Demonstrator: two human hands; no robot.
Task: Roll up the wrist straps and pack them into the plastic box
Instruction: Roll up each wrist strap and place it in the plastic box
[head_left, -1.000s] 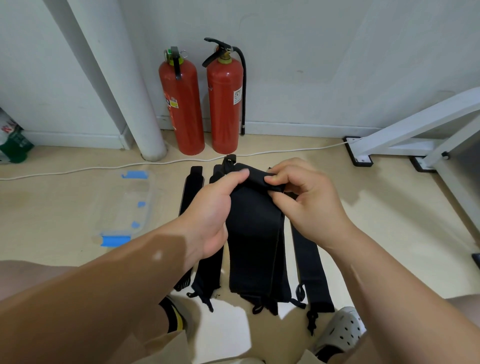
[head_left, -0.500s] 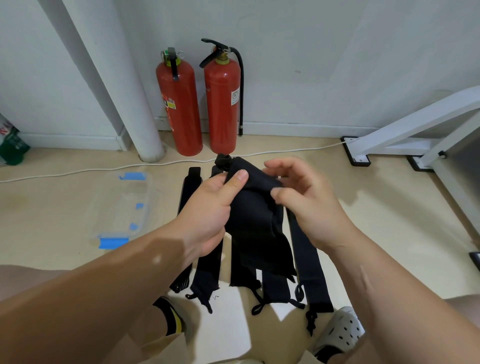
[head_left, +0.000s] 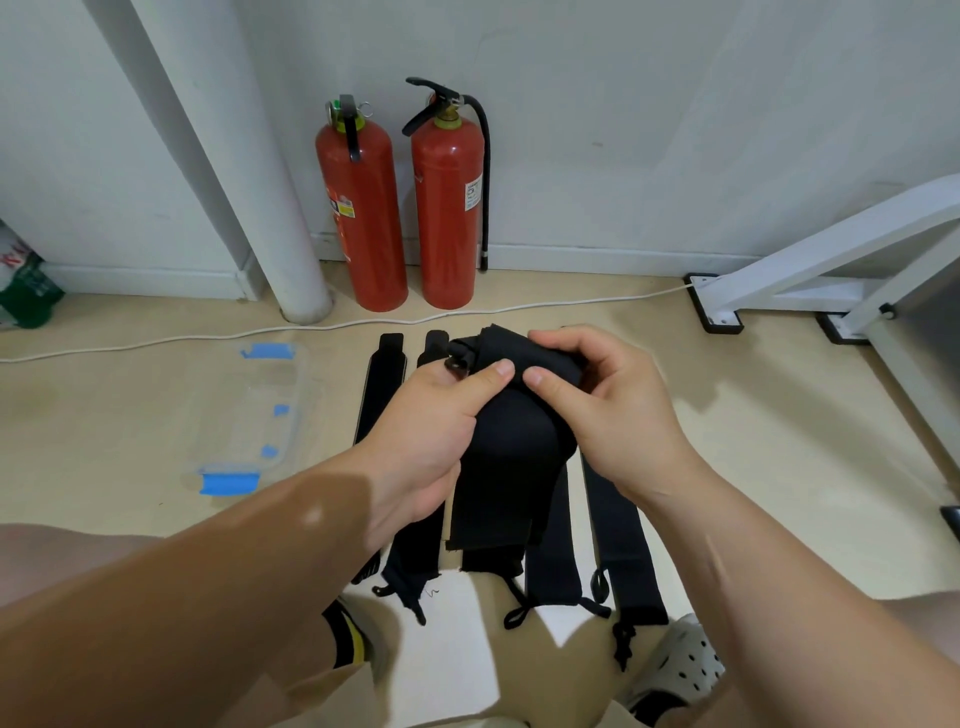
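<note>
The left hand (head_left: 431, 431) and the right hand (head_left: 608, 410) both held one black strap (head_left: 504, 467) up above the floor (head_left: 753, 467). The two thumbs pressed on the front of it, side by side and almost touching. The other fingers were curled round the back, so both hands had a tight hold. The top of the strap was bunched into a fat fold between the hands, and the rest hung down flat and loose.

More black straps lay flat on the floor under the hands, in a row. One long strap (head_left: 382, 384) lay to the left, one (head_left: 623, 530) to the right, and one (head_left: 550, 551) between them, partly hidden. Small loops stuck out at their near ends.

The clear plastic box (head_left: 306, 395) sat on the floor well to the left of the straps – it had blue clips (head_left: 228, 483) on it. I could not tell if anything was inside.

At the far edge of the floor, by the wall, stood two red fire extinguishers (head_left: 363, 208) next to a white pipe (head_left: 260, 182). A white cord (head_left: 156, 340) ran along the floor in front of them. A white metal frame (head_left: 831, 249) stood at the right side – and a white shoe (head_left: 680, 660) showed at the near edge.
</note>
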